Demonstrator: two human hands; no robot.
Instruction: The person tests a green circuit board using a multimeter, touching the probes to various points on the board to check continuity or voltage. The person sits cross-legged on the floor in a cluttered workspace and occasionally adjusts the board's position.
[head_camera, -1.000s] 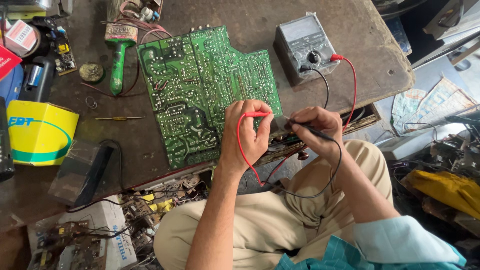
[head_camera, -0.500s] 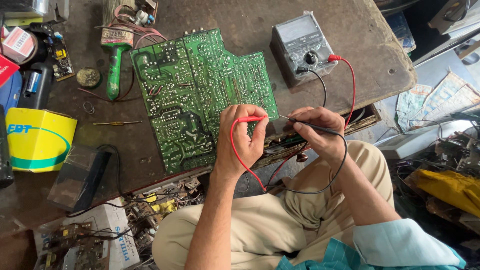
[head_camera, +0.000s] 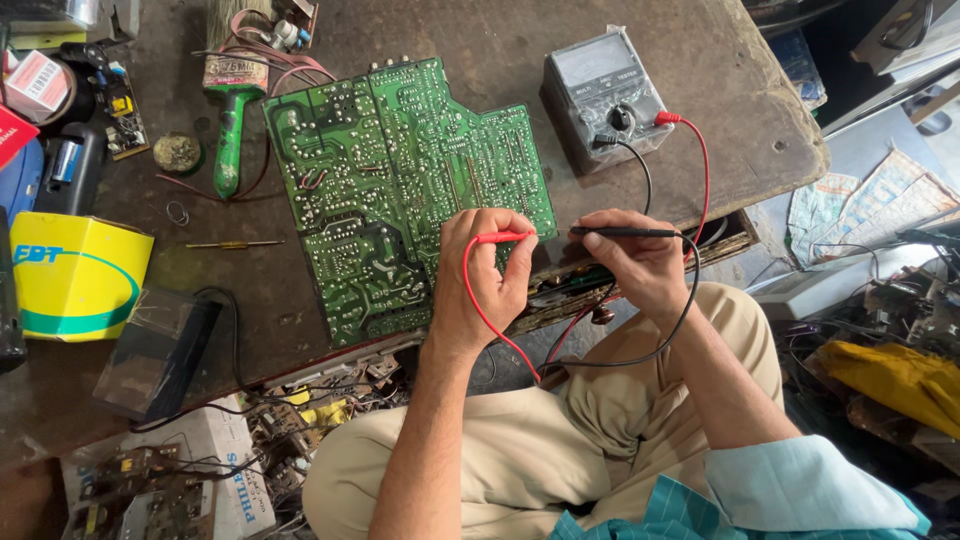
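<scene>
A dark worn table (head_camera: 450, 30) carries a green board (head_camera: 400, 190); a meter (head_camera: 605, 95) sits right of it, a brush (head_camera: 232, 120) and yellow box (head_camera: 75, 275) left.

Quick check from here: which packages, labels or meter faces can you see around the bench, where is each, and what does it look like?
Yellow box: left edge of bench, squarish, yellow with green band and blue lettering.
Small box: top left corner, white with red print.
Brush label: on the green-handled brush, pale strip with dark print.
Meter face: grey analogue tester, top right of the green circuit board, pale dial window.
White carton: below the bench, white with blue lettering.
</scene>
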